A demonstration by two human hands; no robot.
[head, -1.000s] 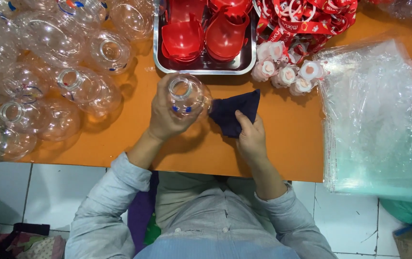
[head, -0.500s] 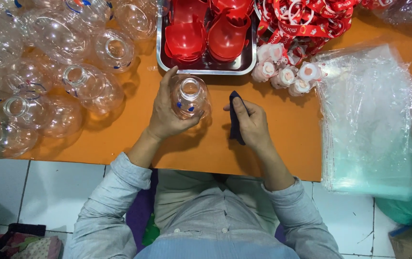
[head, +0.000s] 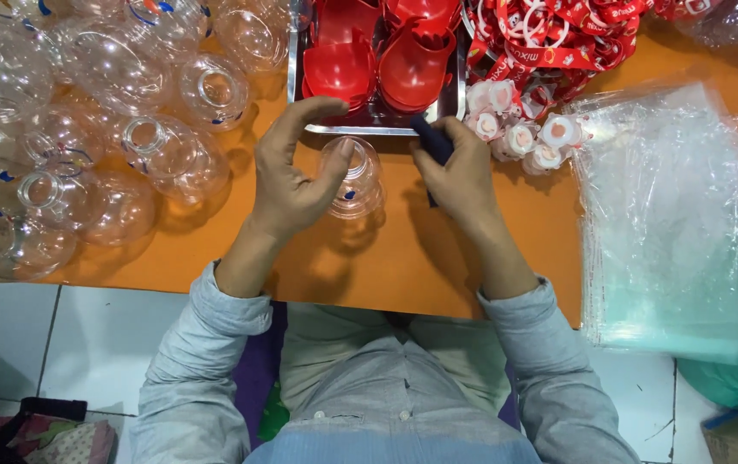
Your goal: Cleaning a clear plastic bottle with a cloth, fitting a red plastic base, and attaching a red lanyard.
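My left hand (head: 287, 172) holds a clear round plastic bottle (head: 353, 179) by its side, just above the orange table (head: 420, 258), fingers curled around it. My right hand (head: 463, 176) is closed on a dark blue cloth (head: 431, 137), which sticks out above my fingers beside the bottle. Both hands sit just in front of a metal tray (head: 300, 103) that holds red plastic parts (head: 343, 69).
Several clear round bottles (head: 119, 77) crowd the table's left side. Small white caps (head: 515, 129) and red printed straps (head: 558, 43) lie at the back right. A stack of clear plastic bags (head: 670, 223) covers the right side. White floor tiles (head: 85, 335) lie below.
The cloth went from lying spread on the table to bunched in my right hand. Both hands moved away from me toward the tray, and the bottle now stands lower by the tray edge.
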